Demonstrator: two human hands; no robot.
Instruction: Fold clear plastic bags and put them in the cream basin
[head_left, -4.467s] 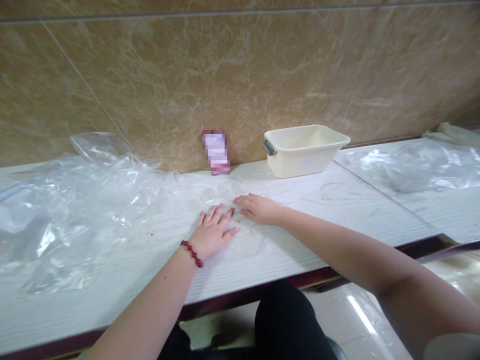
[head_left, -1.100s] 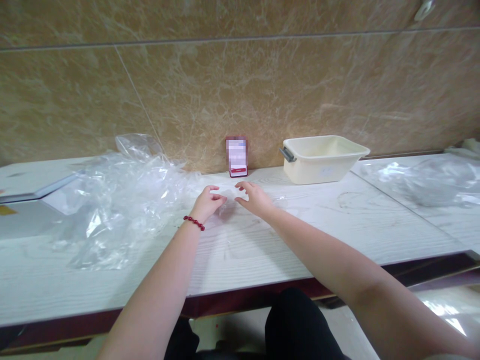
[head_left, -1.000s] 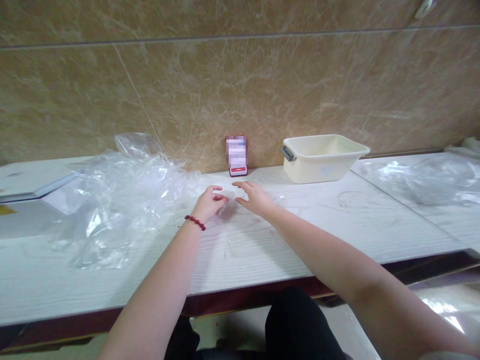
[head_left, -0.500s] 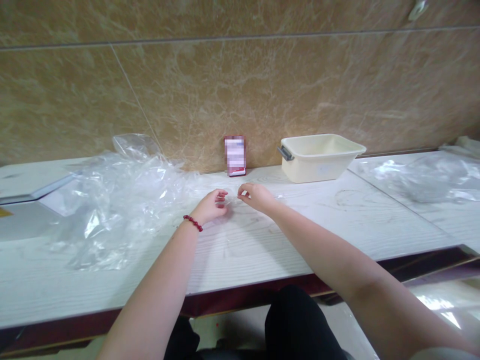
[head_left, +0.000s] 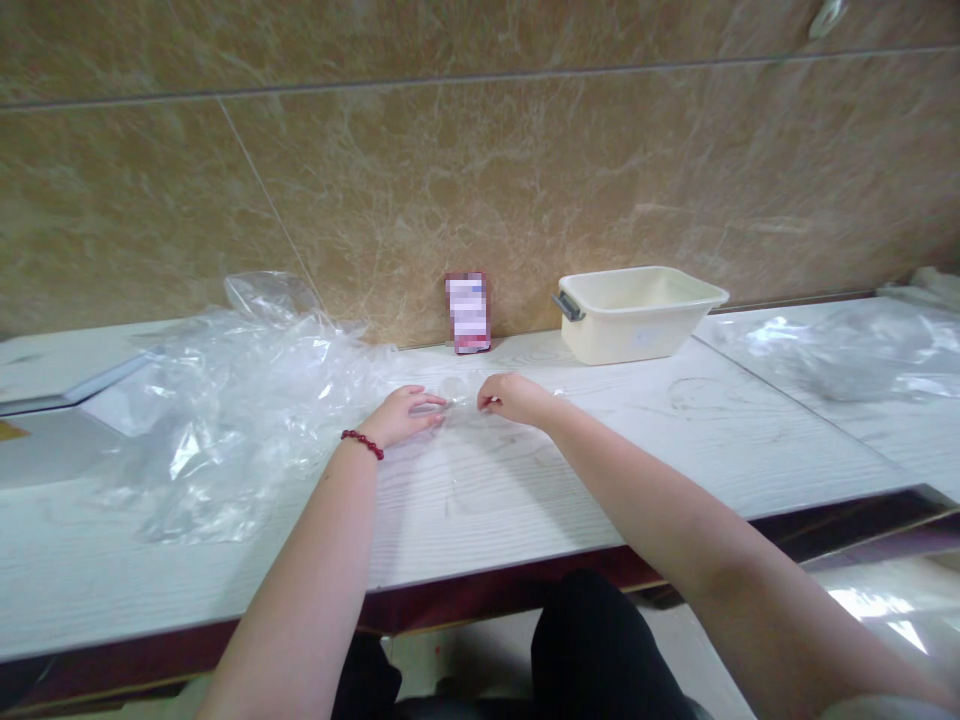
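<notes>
Small see-through plastic pieces [head_left: 454,388], faint and partly round in outline, lie on the white wood-grain tabletop between my hands. My left hand [head_left: 411,414], with a red bead bracelet [head_left: 363,443] at its wrist, reaches in from the left. Its fingers are stretched out and the thumb is apart from them; the fingertips are at the edge of the clear pieces. My right hand [head_left: 514,399] is close by on the right, fingers curled and thumb pressed toward them. Whatever it pinches is too clear and small to make out.
A big heap of clear plastic bags [head_left: 255,410] covers the left side, beside a white box [head_left: 52,430]. A phone [head_left: 469,315] leans on the marbled wall. At the back right stands a cream bin [head_left: 630,335] with a grey handle; more clear plastic [head_left: 847,350] lies farther right.
My left hand has moved slightly left, away from the right, and its fingers have straightened. My right hand stays nearly in place with its fingers curled further in.
</notes>
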